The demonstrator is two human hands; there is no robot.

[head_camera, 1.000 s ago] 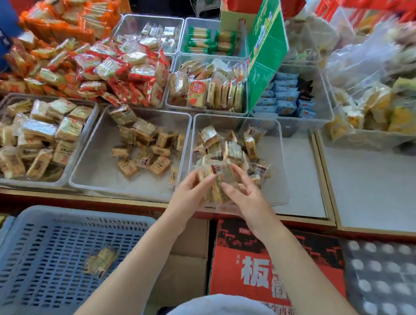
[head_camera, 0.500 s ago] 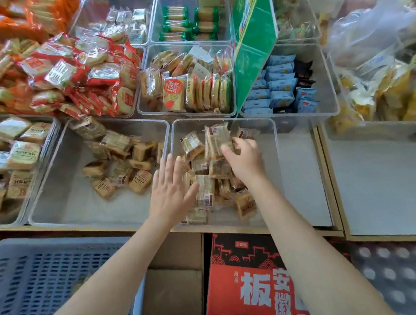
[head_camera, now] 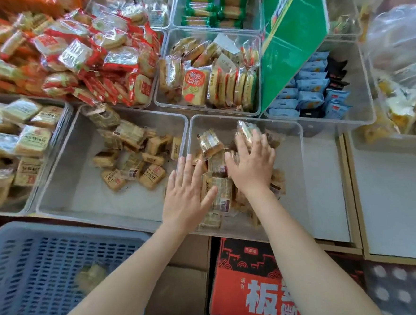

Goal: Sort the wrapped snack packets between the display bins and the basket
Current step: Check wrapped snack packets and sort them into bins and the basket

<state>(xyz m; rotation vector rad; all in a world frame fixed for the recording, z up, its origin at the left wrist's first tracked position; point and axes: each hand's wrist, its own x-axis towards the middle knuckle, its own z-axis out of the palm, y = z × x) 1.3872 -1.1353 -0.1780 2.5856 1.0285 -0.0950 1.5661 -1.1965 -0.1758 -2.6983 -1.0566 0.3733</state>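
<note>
Both my hands are inside a clear display bin [head_camera: 296, 166] that holds several tan wrapped snack packets [head_camera: 220, 193]. My left hand [head_camera: 186, 195] lies flat with straight fingers at the bin's left wall, beside the packets. My right hand [head_camera: 253, 165] rests spread on top of the pile, fingers reaching a packet [head_camera: 244, 131] at the back. Neither hand grips anything. A blue slotted basket [head_camera: 49, 266] sits at the lower left with a packet [head_camera: 91, 276] inside.
A second clear bin [head_camera: 81, 190] of similar packets stands to the left. Bins of red, green and blue packets fill the back. A green box [head_camera: 290, 48] leans behind. A red carton [head_camera: 250, 284] lies under the shelf edge.
My right hand let go of the packet it was gripping at the back and now lies spread on the pile. My left hand stayed flat by the bin's left wall.
</note>
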